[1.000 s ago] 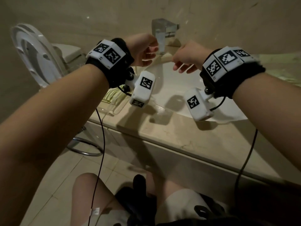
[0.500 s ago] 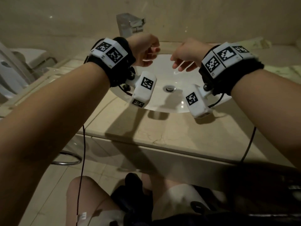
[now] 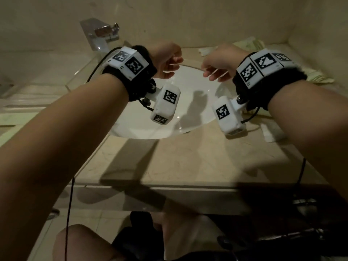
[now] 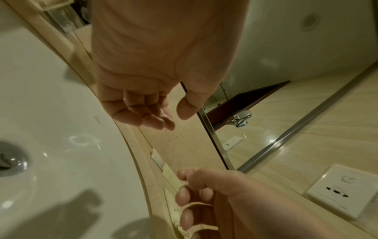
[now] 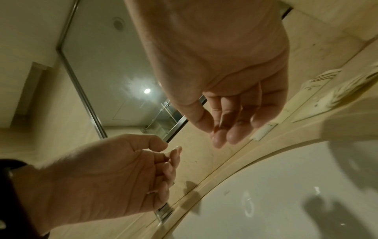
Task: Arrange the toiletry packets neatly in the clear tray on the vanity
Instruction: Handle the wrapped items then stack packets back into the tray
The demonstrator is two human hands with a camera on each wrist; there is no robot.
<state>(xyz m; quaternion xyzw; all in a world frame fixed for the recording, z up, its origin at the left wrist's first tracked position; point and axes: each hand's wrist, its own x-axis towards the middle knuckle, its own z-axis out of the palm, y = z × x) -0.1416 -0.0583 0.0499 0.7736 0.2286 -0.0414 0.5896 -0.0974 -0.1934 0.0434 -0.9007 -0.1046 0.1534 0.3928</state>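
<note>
White porcelain of the sink [image 3: 190, 87] is lying under both empty hands, the left hand [image 3: 167, 60] and right hand [image 3: 219, 63] hovering with fingers loosely curled, while pale toiletry packets [image 3: 250, 45] are sitting on the vanity [image 3: 188, 159] behind the basin.

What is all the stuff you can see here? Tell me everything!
sink: one, white, set in the vanity under both hands
drain: one, silver, at the sink's bottom
faucet: one, shiny metal, behind the sink on the left
vanity: one, beige stone, around the sink
toiletry packets: several, pale green-white, on the vanity right of the sink
mirror: one, steel-edged, on the wall
wall socket: one, white, on the wall
left hand: empty, fingers loosely curled, over the sink
right hand: empty, fingers loosely curled, over the sink
</note>
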